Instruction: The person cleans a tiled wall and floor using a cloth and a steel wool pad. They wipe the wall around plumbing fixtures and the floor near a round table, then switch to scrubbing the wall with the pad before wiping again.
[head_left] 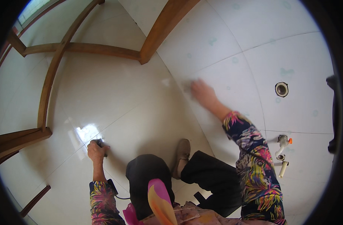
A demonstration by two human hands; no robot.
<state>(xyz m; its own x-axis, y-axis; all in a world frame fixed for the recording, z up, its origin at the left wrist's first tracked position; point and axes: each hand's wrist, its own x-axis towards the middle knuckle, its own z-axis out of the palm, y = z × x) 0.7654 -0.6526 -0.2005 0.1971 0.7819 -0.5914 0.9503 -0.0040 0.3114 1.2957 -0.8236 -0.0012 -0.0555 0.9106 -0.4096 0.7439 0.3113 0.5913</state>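
Note:
My left hand point(96, 150) is low over the glossy cream floor tiles point(115, 93), its fingers closed around a small dark object point(100, 143). Most of that object is hidden by the fingers, so its kind does not show. My right arm reaches forward to the foot of the white tiled wall point(231, 71). There my right hand point(203, 93) is smeared by motion, near the seam where wall and floor meet. A greyish blur shows at its fingertips; whether it holds something I cannot make out.
A wooden furniture frame point(100, 50) with legs and crossbars stands at the left and far side. On the right wall are a round pipe opening point(281, 89), a tap with an orange handle point(283, 144) and a short pale pipe point(283, 169). My shoe point(183, 150) rests near the wall.

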